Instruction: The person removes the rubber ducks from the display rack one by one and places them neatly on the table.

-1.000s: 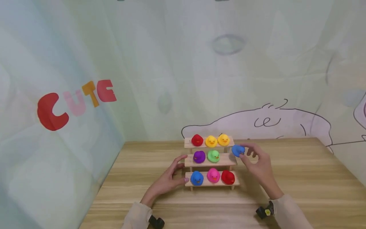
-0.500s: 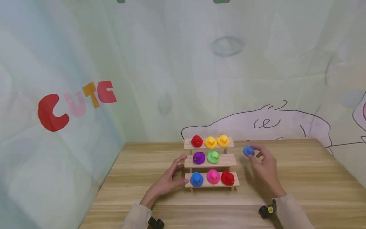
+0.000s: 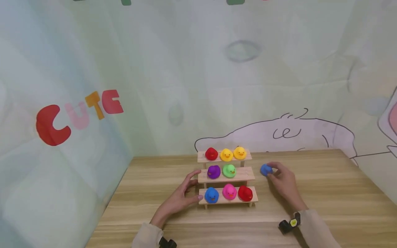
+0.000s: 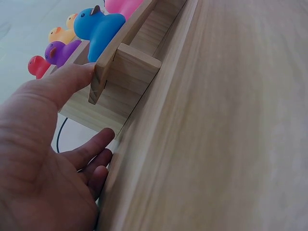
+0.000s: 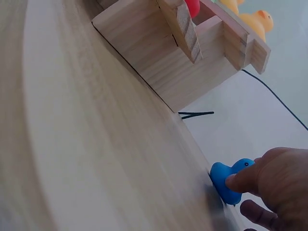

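A three-tier wooden stand holds rubber ducks in the head view. Its top tier has a red and two yellow ducks; the middle one carries a purple duck and a green duck. Blue, pink and red ducks line the bottom tier. My left hand rests at the stand's left side, its thumb touching the bottom tier's end in the left wrist view, the other fingers loosely extended. Right of the stand, my right hand pinches another blue duck at the tabletop; contact looks likely in the right wrist view.
The wooden tabletop extends on both sides of the stand. Behind it hangs a pale printed backdrop with a line drawing and colourful letters.
My right hand has carried the blue duck from the middle tier's right end, rightward and down to the tabletop. My left hand has stayed at the stand; the head view has shifted slightly.
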Demonstrator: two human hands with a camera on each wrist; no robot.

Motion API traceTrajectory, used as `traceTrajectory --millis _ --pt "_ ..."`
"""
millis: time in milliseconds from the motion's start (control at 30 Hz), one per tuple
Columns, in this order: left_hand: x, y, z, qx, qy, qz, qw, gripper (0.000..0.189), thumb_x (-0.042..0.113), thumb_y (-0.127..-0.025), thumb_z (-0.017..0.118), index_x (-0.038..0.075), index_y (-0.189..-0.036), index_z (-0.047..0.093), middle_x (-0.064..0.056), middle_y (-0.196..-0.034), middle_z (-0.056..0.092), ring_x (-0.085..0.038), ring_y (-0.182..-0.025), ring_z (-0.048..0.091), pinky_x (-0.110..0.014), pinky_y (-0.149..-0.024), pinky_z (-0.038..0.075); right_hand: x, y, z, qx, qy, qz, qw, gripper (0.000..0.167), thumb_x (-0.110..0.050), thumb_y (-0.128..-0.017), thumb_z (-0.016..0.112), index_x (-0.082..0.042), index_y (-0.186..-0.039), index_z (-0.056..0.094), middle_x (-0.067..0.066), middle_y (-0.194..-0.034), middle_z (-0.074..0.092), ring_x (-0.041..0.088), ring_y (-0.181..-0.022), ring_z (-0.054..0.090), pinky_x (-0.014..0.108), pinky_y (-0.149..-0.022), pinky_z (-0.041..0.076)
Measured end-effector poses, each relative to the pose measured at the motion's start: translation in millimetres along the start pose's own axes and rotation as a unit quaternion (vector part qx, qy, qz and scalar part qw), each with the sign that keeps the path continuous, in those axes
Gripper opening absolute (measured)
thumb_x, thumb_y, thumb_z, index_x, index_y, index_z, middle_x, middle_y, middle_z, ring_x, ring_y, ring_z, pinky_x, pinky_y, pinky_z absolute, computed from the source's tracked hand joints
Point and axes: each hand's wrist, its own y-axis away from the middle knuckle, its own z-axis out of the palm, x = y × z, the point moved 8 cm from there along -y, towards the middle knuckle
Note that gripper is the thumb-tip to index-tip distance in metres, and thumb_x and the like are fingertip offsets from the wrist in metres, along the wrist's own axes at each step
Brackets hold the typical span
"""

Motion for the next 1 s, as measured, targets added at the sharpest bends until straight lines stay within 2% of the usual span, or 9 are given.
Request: traceTrajectory --millis 67,167,300,367,433,533,667,767,1000 --pt "-0.1 -0.4 0.8 -0.001 -0.001 0.001 1.0000 0.083 0.032 -0.100 0.078 0.050 -0.164 0.027 -0.020 -0.169 0.044 -0.042 -0.160 0.039 -0.070 -0.130 0.026 2 0.2 0 0.004 0.006 -0.004 1.0000 0.040 0.002 -0.092 0.078 -0.005 -0.130 0.070 0.021 -0.116 0.077 0.018 -0.085 0.062 0.022 -0.071 0.047" --pt "-0.6 -1.2 1.8 -0.002 -0.001 0.001 1.0000 0.083 0.032 -0.100 0.077 0.051 -0.163 0.027 -0.019 -0.169 0.044 -0.041 -0.160 0.039 -0.069 -0.130 0.027 2 0.8 -1 0.004 0.010 -0.004 0.9999 0.044 0.000 -0.092 0.079 -0.006 -0.134 0.067 0.023 -0.111 0.076 0.025 -0.087 0.065 0.027 -0.072 0.047" --pt "-0.9 -1.0 2.2 -0.005 -0.002 0.003 1.0000 0.083 0.031 -0.100 0.077 0.050 -0.163 0.027 -0.018 -0.168 0.046 -0.040 -0.159 0.042 -0.069 -0.130 0.027 -2 0.5 -4 0.011 0.008 -0.003 0.9999 0.050 -0.004 -0.093 0.079 -0.006 -0.141 0.063 0.026 -0.127 0.072 0.038 -0.103 0.065 0.036 -0.079 0.047" --pt "-0.3 -0.6 1.9 -0.006 -0.002 0.005 1.0000 0.084 0.030 -0.100 0.077 0.049 -0.164 0.027 -0.018 -0.167 0.047 -0.039 -0.158 0.043 -0.068 -0.130 0.028 -8 -0.3 -6 0.024 0.002 -0.011 0.9997 0.051 -0.005 -0.094 0.079 -0.005 -0.142 0.062 0.027 -0.137 0.068 0.043 -0.112 0.063 0.045 -0.084 0.049" --pt "0.3 0.1 1.4 -0.006 -0.001 0.004 1.0000 0.084 0.030 -0.100 0.077 0.049 -0.164 0.026 -0.017 -0.166 0.049 -0.039 -0.157 0.044 -0.068 -0.130 0.028 -17 -1.5 -9 0.038 -0.011 -0.027 0.9989 0.052 -0.003 -0.093 0.079 -0.004 -0.142 0.062 0.027 -0.141 0.067 0.047 -0.117 0.062 0.053 -0.091 0.048" --pt "0.5 0.9 0.2 -0.004 0.002 -0.001 1.0000 0.083 0.030 -0.100 0.077 0.049 -0.164 0.026 -0.017 -0.165 0.049 -0.039 -0.157 0.044 -0.069 -0.129 0.028 -33 -2.1 -11 0.047 -0.028 -0.054 0.9970 0.053 -0.002 -0.091 0.079 -0.003 -0.142 0.062 0.026 -0.142 0.067 0.047 -0.121 0.061 0.059 -0.097 0.044" --pt "0.3 -0.3 -1.2 -0.002 -0.002 -0.001 1.0000 0.083 0.031 -0.100 0.077 0.051 -0.163 0.027 -0.017 -0.165 0.049 -0.040 -0.157 0.044 -0.069 -0.129 0.028 -56 -1.6 -14 0.049 -0.037 -0.078 0.9950 0.054 -0.002 -0.091 0.080 -0.003 -0.142 0.063 0.024 -0.141 0.067 0.044 -0.122 0.060 0.054 -0.098 0.042" --pt "0.2 -2.0 -1.0 -0.003 -0.006 0.003 1.0000 0.084 0.031 -0.100 0.077 0.050 -0.163 0.026 -0.018 -0.166 0.048 -0.040 -0.157 0.044 -0.069 -0.129 0.028 -74 -0.7 -17 0.048 -0.033 -0.092 0.9940 0.051 -0.004 -0.092 0.081 -0.004 -0.141 0.064 0.022 -0.140 0.068 0.042 -0.121 0.061 0.056 -0.099 0.045" --pt "-0.8 -1.5 0.9 -0.001 -0.002 -0.003 1.0000 0.084 0.031 -0.100 0.078 0.050 -0.164 0.026 -0.017 -0.166 0.048 -0.040 -0.157 0.043 -0.070 -0.130 0.026 -104 1.1 -15 0.012 -0.038 -0.104 0.9938 0.046 -0.011 -0.096 0.080 -0.011 -0.139 0.066 0.015 -0.140 0.070 0.035 -0.122 0.060 0.060 -0.100 0.051"
